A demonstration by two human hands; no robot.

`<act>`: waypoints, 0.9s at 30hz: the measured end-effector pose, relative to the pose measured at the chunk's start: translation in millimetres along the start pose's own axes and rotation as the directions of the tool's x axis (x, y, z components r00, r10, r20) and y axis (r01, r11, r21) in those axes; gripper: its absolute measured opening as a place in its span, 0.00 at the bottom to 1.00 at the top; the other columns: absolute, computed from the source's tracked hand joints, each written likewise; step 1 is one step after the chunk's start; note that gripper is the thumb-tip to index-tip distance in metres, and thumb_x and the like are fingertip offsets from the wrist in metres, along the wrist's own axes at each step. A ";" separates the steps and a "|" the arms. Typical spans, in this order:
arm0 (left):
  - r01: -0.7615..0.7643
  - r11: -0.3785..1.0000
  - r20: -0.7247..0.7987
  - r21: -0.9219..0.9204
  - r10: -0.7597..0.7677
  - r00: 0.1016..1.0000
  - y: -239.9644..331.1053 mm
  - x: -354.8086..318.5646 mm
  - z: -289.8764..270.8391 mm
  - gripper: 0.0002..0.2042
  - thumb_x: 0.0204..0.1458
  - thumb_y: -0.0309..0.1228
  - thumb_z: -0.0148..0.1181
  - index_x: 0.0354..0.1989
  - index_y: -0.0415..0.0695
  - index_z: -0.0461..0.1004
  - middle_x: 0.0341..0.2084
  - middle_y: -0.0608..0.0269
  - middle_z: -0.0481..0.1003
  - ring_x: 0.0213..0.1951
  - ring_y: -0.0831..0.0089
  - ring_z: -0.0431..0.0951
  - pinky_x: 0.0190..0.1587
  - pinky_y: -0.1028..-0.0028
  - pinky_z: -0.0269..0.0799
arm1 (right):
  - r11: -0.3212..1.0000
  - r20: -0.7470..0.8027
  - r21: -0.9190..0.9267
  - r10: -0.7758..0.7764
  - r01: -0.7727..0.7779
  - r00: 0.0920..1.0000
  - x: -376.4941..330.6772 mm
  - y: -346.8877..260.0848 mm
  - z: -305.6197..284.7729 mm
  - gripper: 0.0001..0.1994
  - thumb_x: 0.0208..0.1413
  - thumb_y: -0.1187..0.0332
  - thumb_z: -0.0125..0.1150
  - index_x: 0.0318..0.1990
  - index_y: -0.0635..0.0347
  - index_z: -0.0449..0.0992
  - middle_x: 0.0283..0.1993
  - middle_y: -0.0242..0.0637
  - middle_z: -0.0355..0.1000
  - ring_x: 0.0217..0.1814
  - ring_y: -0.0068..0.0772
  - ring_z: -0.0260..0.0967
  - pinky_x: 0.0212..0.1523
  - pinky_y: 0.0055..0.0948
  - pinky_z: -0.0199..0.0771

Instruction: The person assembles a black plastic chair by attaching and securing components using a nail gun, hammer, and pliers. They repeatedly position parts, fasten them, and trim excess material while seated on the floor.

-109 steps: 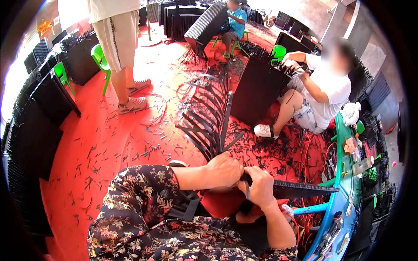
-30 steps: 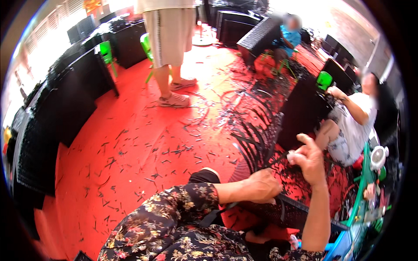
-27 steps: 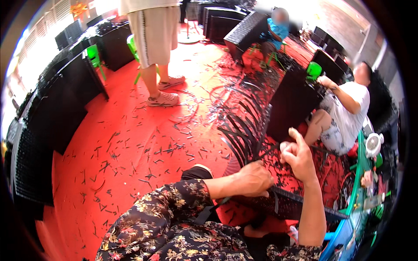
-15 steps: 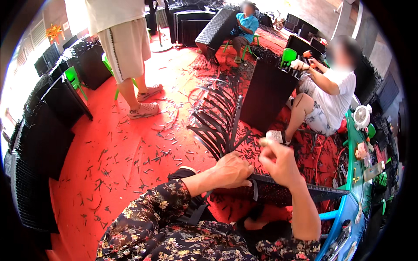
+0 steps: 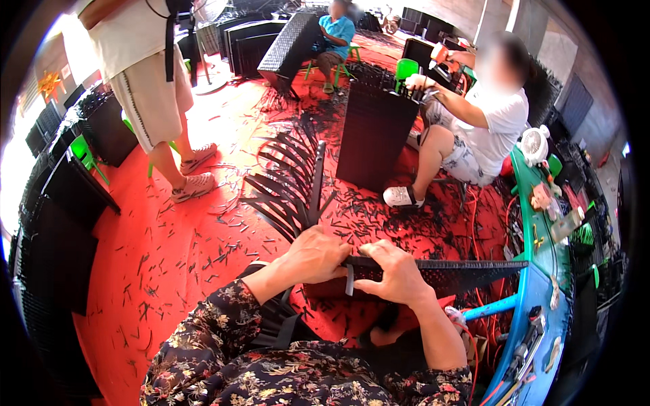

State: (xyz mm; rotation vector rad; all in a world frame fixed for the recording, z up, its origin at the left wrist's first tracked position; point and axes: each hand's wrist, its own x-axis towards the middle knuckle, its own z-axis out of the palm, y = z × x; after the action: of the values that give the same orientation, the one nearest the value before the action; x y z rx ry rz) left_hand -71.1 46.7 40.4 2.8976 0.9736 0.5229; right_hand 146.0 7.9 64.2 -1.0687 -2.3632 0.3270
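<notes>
A dark woven panel (image 5: 467,276) lies across in front of me, its long rim running toward the blue-green table on the right. At its left end my left hand (image 5: 317,257) is closed round the rim, fingers curled. Close beside it, my right hand (image 5: 398,276) grips the same rim, fingers over the top and thumb on the near side. Between the hands a short flat strip (image 5: 350,279) hangs down from the rim. Beyond my left hand, a fan of loose black strips (image 5: 281,183) stands up from the work. The fingertips of my left hand are partly hidden.
Strip offcuts litter the red floor (image 5: 183,271). A blue-green table (image 5: 504,352) with tools and a white fan (image 5: 534,145) stands at right. A seated person (image 5: 494,115) holds an orange tool at a dark woven piece (image 5: 376,139); another person (image 5: 145,95) stands at left. Dark panels line the left.
My right hand has come down from above the rim to grip it beside my left hand. The view has shifted, so the surroundings sit further left. The seated person's orange tool is raised higher.
</notes>
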 end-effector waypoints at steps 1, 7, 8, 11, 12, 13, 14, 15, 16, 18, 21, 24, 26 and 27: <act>0.013 1.000 -0.005 0.002 -0.013 1.000 -3.8 -0.7 -4.7 0.17 0.42 0.47 0.63 0.25 0.44 0.72 0.21 0.62 0.72 0.28 0.62 0.77 0.35 0.63 0.67 | 0.998 -0.030 0.000 -0.060 0.060 0.998 8.9 -0.1 5.6 0.30 0.40 0.54 0.71 0.49 0.63 0.70 0.44 0.46 0.70 0.45 0.49 0.70 0.45 0.40 0.72; 0.034 0.999 0.033 -0.007 -0.034 0.999 5.1 3.2 -2.7 0.15 0.42 0.44 0.63 0.28 0.46 0.73 0.22 0.62 0.75 0.28 0.62 0.78 0.36 0.62 0.68 | 0.996 -0.117 -0.080 0.018 -0.028 0.993 0.3 -6.3 22.8 0.26 0.34 0.56 0.71 0.42 0.59 0.72 0.39 0.42 0.71 0.40 0.47 0.70 0.42 0.42 0.70; -0.009 0.999 0.014 -0.032 0.009 1.000 3.2 4.1 -1.1 0.15 0.42 0.44 0.63 0.29 0.46 0.73 0.21 0.63 0.75 0.27 0.62 0.78 0.35 0.61 0.68 | 0.995 -0.140 -0.095 0.011 -0.025 0.990 0.4 -7.1 24.1 0.23 0.35 0.56 0.71 0.38 0.58 0.72 0.36 0.40 0.71 0.38 0.46 0.70 0.40 0.42 0.69; 0.000 0.996 -0.008 -0.090 -0.001 1.000 5.7 1.2 -5.4 0.17 0.41 0.44 0.64 0.32 0.45 0.71 0.20 0.61 0.73 0.27 0.60 0.77 0.33 0.61 0.68 | 1.000 -0.191 -0.017 -0.002 -0.001 0.982 1.8 -9.1 30.4 0.19 0.37 0.58 0.72 0.32 0.59 0.73 0.34 0.39 0.71 0.38 0.45 0.70 0.40 0.42 0.68; 0.054 0.991 0.023 -0.126 -0.051 0.998 6.3 1.3 -9.4 0.14 0.40 0.41 0.63 0.27 0.43 0.72 0.21 0.57 0.75 0.29 0.57 0.78 0.34 0.59 0.69 | 0.999 -0.198 -0.004 -0.032 0.032 0.980 4.9 -9.1 31.6 0.18 0.36 0.58 0.72 0.31 0.59 0.73 0.33 0.39 0.71 0.38 0.45 0.70 0.40 0.43 0.68; 0.046 0.988 0.006 -0.149 -0.045 0.999 5.9 0.7 -6.2 0.14 0.41 0.41 0.63 0.27 0.43 0.72 0.21 0.56 0.75 0.30 0.57 0.78 0.35 0.59 0.69 | 0.998 -0.215 -0.009 -0.064 0.064 0.974 8.5 -16.4 27.3 0.18 0.32 0.64 0.75 0.29 0.60 0.73 0.31 0.42 0.70 0.35 0.46 0.70 0.35 0.40 0.70; 0.035 0.985 -0.010 -0.171 -0.037 0.999 4.8 0.2 -2.9 0.13 0.41 0.40 0.62 0.27 0.43 0.72 0.22 0.56 0.75 0.30 0.57 0.78 0.35 0.59 0.69 | 0.998 -0.192 0.015 -0.056 0.060 0.980 10.3 -13.9 27.8 0.18 0.32 0.64 0.76 0.29 0.60 0.73 0.31 0.41 0.70 0.34 0.45 0.70 0.34 0.39 0.70; 0.029 0.989 0.010 -0.148 -0.028 1.000 3.3 0.0 -1.1 0.14 0.41 0.41 0.63 0.29 0.44 0.72 0.23 0.58 0.75 0.31 0.58 0.78 0.36 0.60 0.68 | 0.998 -0.170 0.039 -0.046 0.054 0.984 12.0 -9.1 28.4 0.18 0.32 0.64 0.76 0.29 0.60 0.73 0.30 0.41 0.70 0.33 0.45 0.70 0.33 0.39 0.70; 0.024 0.992 0.032 -0.126 -0.020 0.999 2.2 -0.3 0.6 0.15 0.41 0.42 0.63 0.31 0.45 0.72 0.25 0.60 0.75 0.31 0.59 0.77 0.36 0.60 0.68 | 0.997 -0.145 0.064 -0.037 0.047 0.989 13.3 -6.5 28.4 0.18 0.32 0.63 0.76 0.28 0.61 0.73 0.30 0.41 0.70 0.32 0.44 0.70 0.33 0.38 0.70; 0.040 0.995 0.081 -0.094 -0.032 0.996 2.5 -0.1 4.2 0.16 0.42 0.44 0.64 0.34 0.46 0.72 0.27 0.62 0.74 0.32 0.61 0.77 0.37 0.61 0.67 | 0.999 -0.070 0.035 -0.039 0.042 0.997 17.5 -9.1 21.3 0.18 0.32 0.63 0.76 0.28 0.61 0.73 0.29 0.41 0.69 0.31 0.44 0.70 0.31 0.37 0.70; 0.056 0.992 0.028 -0.112 -0.053 0.998 4.6 0.1 2.7 0.15 0.45 0.43 0.59 0.29 0.42 0.73 0.23 0.56 0.76 0.30 0.55 0.78 0.37 0.59 0.69 | 0.999 -0.015 0.026 -0.045 0.045 0.999 26.4 -12.9 14.9 0.16 0.35 0.62 0.75 0.27 0.59 0.73 0.27 0.38 0.68 0.30 0.43 0.70 0.30 0.37 0.70; 0.055 0.989 0.002 -0.139 -0.056 0.998 8.6 3.1 -4.2 0.16 0.44 0.44 0.60 0.29 0.42 0.73 0.22 0.56 0.76 0.30 0.55 0.78 0.37 0.59 0.69 | 0.998 -0.066 0.064 -0.015 0.019 0.998 25.6 -8.4 18.4 0.15 0.37 0.61 0.74 0.25 0.58 0.72 0.25 0.37 0.68 0.28 0.43 0.70 0.28 0.37 0.70; 0.057 0.988 0.012 -0.143 -0.055 0.998 7.0 3.3 -2.7 0.17 0.43 0.45 0.61 0.28 0.41 0.73 0.21 0.56 0.76 0.30 0.55 0.78 0.36 0.59 0.69 | 0.997 -0.114 0.077 0.010 -0.001 0.993 22.8 -6.3 24.9 0.15 0.37 0.61 0.74 0.25 0.58 0.72 0.25 0.37 0.68 0.27 0.42 0.70 0.27 0.37 0.69; 0.056 0.988 0.016 -0.145 -0.054 0.998 6.5 3.4 -2.0 0.18 0.42 0.46 0.62 0.28 0.41 0.73 0.21 0.56 0.76 0.30 0.55 0.78 0.36 0.59 0.69 | 0.998 -0.135 0.065 0.021 -0.012 0.991 22.0 -6.8 27.5 0.16 0.37 0.60 0.74 0.25 0.58 0.72 0.24 0.37 0.68 0.27 0.43 0.69 0.26 0.37 0.69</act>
State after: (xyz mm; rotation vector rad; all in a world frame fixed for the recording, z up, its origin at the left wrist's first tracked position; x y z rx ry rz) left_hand -65.5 43.4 44.3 2.7341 0.9679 0.5475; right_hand 114.5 19.8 52.1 -1.0471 -2.2096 0.3237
